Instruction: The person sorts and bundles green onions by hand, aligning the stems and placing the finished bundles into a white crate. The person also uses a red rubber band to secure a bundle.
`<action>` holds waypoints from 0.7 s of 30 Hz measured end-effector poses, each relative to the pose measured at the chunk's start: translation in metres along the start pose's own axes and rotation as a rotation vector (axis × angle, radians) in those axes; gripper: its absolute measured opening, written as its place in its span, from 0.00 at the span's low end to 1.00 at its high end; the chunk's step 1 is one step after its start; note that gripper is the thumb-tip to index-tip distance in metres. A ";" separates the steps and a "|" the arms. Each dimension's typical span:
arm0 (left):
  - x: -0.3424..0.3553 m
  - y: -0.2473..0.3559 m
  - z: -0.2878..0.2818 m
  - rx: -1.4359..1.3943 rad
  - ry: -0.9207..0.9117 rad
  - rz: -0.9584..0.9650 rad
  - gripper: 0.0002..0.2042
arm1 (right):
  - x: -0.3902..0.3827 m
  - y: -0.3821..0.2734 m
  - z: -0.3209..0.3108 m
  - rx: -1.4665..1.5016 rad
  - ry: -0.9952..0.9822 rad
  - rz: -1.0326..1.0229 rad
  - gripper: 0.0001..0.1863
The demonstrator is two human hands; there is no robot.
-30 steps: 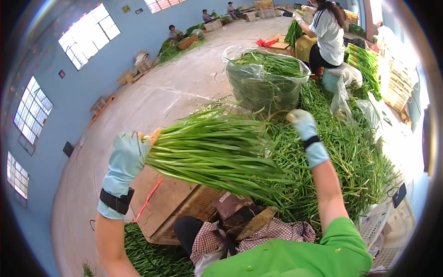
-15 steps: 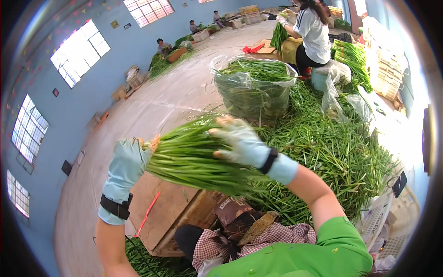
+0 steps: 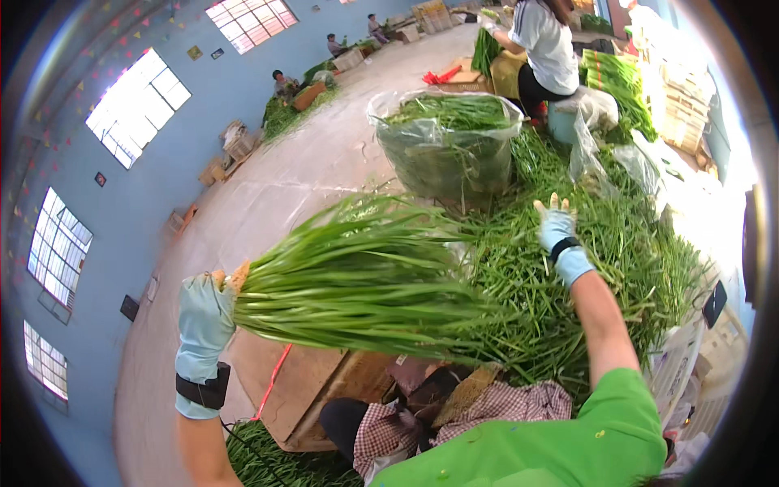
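Observation:
My left hand (image 3: pixel 206 312), in a pale blue glove with fabric fingertips, is closed round the stalk ends of a thick bunch of green chives (image 3: pixel 357 280). The long leaves fan out to the right above a cardboard-covered box (image 3: pixel 280 381). My right hand (image 3: pixel 557 224), gloved alike, reaches out to the right with its fingers spread and nothing in them. Beneath and around it spreads a large heap of loose chives (image 3: pixel 544 325). Both wrists wear black bands.
A clear plastic bag (image 3: pixel 442 174) full of greens stands beyond the bunch. Another person (image 3: pixel 548 57) sits farther back, holding a bunch. A red tie strip (image 3: pixel 274 377) lies on the box. White plastic crates (image 3: pixel 677 365) stand at the right. More people work along the far wall.
My right hand has left the bunch's leaves and swung out to the right over the heap. My left hand has moved slightly left and down with the bunch, whose leaves are spread wider.

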State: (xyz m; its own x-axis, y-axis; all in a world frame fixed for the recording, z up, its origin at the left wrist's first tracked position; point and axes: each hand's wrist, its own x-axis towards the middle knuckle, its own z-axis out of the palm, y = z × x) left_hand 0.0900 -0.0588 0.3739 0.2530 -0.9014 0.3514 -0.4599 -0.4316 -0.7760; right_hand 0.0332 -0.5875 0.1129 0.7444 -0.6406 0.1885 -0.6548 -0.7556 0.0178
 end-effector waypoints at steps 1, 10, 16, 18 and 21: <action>-0.004 -0.003 0.003 0.008 -0.016 0.008 0.14 | 0.002 0.020 0.000 0.031 -0.247 -0.040 0.32; 0.015 -0.006 0.029 0.071 -0.033 -0.024 0.20 | -0.070 -0.042 -0.121 1.304 0.381 -0.897 0.33; 0.032 -0.008 0.008 0.086 -0.054 -0.030 0.09 | -0.125 -0.129 -0.025 0.709 -0.374 -1.076 0.32; 0.030 -0.011 0.005 0.110 -0.028 -0.043 0.10 | -0.129 -0.112 0.023 0.759 -0.474 -0.768 0.23; 0.024 -0.017 0.010 0.122 -0.001 -0.059 0.14 | -0.140 -0.071 0.064 0.659 -0.506 -0.622 0.20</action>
State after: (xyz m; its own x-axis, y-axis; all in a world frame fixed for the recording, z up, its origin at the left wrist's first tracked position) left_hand 0.1121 -0.0733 0.3901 0.2778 -0.8743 0.3980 -0.3372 -0.4767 -0.8118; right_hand -0.0162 -0.4529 0.0221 0.9940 0.0202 -0.1071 -0.0482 -0.7997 -0.5984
